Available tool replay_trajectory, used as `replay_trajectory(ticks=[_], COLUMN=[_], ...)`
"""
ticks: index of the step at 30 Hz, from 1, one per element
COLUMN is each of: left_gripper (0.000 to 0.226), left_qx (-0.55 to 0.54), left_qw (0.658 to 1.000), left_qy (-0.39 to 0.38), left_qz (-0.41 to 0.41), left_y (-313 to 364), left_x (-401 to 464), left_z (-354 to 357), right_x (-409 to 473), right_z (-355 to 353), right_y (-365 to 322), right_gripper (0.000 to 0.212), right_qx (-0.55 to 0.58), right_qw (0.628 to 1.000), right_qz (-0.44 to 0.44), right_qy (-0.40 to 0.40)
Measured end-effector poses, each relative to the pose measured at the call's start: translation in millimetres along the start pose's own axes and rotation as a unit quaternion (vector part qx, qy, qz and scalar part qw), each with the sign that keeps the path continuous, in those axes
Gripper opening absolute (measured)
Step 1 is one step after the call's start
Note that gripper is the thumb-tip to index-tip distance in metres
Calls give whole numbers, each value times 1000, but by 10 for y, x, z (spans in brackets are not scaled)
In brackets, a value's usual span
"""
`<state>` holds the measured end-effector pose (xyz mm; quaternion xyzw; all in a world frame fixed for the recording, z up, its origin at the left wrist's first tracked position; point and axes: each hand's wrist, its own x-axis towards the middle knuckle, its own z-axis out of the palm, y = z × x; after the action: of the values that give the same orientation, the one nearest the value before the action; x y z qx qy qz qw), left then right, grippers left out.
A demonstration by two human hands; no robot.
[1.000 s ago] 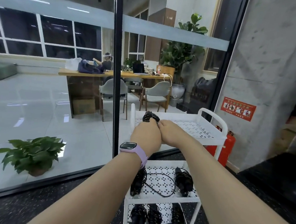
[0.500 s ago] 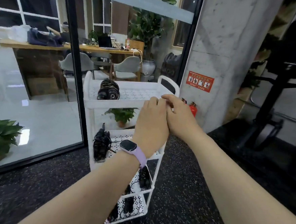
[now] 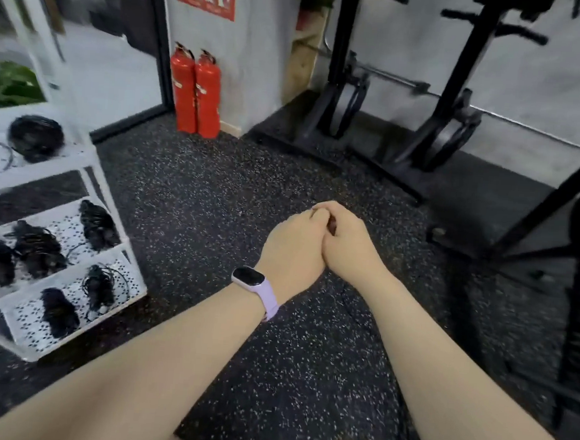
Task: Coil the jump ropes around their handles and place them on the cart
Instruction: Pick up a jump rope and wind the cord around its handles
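— Head view: how far along is the coiling going?

— Coiled jump ropes (image 3: 35, 253) are lying across the white cart's (image 3: 133, 274) shelves at left. Left hand (image 3: 293, 251) and right hand (image 3: 348, 248) are touching over bare floor, fingers curled, seemingly holding nothing. No loose rope is showing.

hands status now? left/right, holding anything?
Left hand: fingers curled, pressed against the right; nothing visible in it.
Right hand: fingers curled against the left; contents cannot be told.
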<state>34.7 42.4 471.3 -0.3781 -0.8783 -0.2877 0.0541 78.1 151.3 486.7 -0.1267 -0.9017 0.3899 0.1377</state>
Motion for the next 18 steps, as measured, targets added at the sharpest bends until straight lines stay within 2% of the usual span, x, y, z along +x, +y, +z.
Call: replay_trajectory(ticks=[4, 10, 15, 18], left_gripper=[40, 13, 15, 17], left_qx=[-12, -16, 1, 22], left_qw=[999, 994, 986, 975], left_qy=[-45, -104, -166, -223], left_qz=[21, 24, 12, -4], left_y=[179, 249, 187, 139], left_x=[-88, -221, -289, -381], left_z=[828, 2043, 2953, 3439], right_x=[-356, -891, -1343, -1669], right_z=[-41, -21, -37, 34], right_y=[859, 2183, 3231, 3782], right_gripper=[25, 29, 31, 35], right_qx=[-1, -19, -9, -10], right_qw=[998, 983, 944, 916], right_qz=[58, 183, 325, 399], right_qy=[7, 25, 51, 40])
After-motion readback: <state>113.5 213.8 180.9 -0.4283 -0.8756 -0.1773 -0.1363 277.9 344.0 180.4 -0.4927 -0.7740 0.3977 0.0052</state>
